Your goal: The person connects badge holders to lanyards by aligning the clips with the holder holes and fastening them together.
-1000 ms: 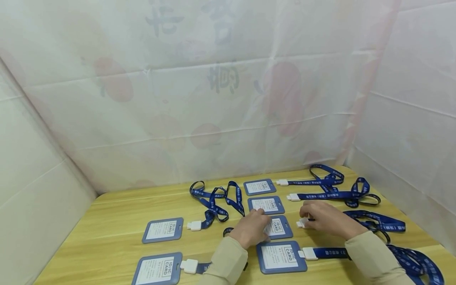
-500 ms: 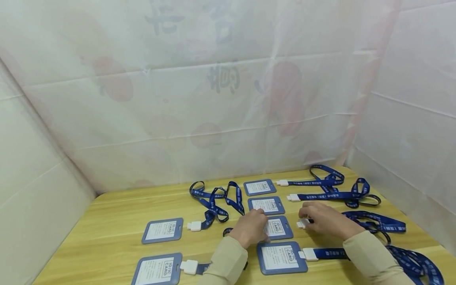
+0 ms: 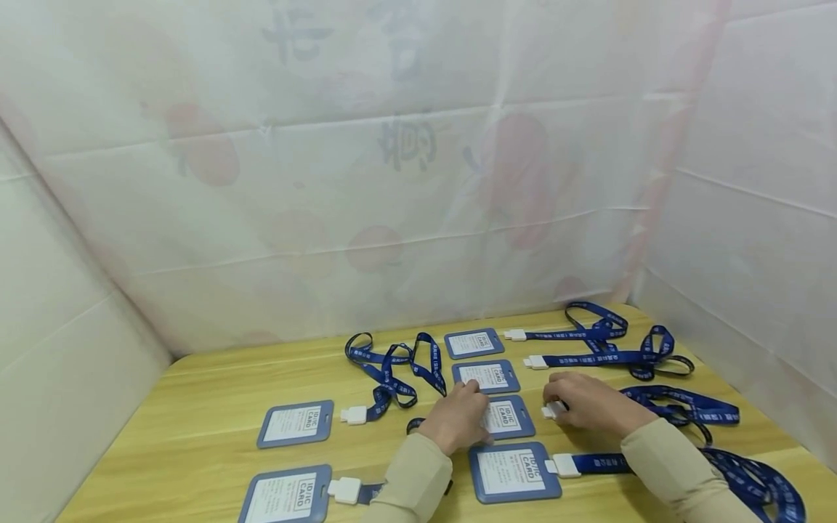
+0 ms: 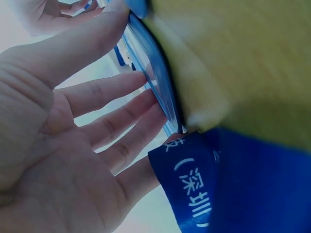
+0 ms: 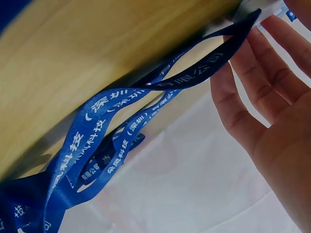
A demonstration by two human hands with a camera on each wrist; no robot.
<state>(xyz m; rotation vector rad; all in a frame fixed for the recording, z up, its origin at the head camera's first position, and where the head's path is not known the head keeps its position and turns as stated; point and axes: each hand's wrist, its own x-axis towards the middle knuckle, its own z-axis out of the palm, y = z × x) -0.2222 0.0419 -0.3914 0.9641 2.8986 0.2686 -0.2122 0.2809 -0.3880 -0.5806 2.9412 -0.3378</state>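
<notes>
In the head view, my left hand (image 3: 456, 419) holds a blue-framed ID badge holder (image 3: 516, 415) on the table, covering its left end. The left wrist view shows the thumb and fingertips on the edges of that badge holder (image 4: 156, 63). My right hand (image 3: 591, 404) pinches the white plastic clip (image 3: 551, 411) of a blue lanyard (image 3: 702, 404), just right of the badge holder and apart from it. From the right wrist view, the printed lanyard strap (image 5: 194, 75) trails in loops away from the fingers; the clip is mostly hidden there.
Two badge holders (image 3: 486, 375) lie behind, with unattached lanyards (image 3: 595, 359) to their right. In front, another badge holder (image 3: 514, 472) is joined to its clip. At left lie a loose badge holder (image 3: 296, 423), a lanyard (image 3: 386, 370) and a clipped badge holder (image 3: 288, 495). White fabric walls (image 3: 327, 218) surround the table.
The view has shifted slightly. Both hands stay in nearly the same places, the left at the badge holder and the right at the lanyard clip.
</notes>
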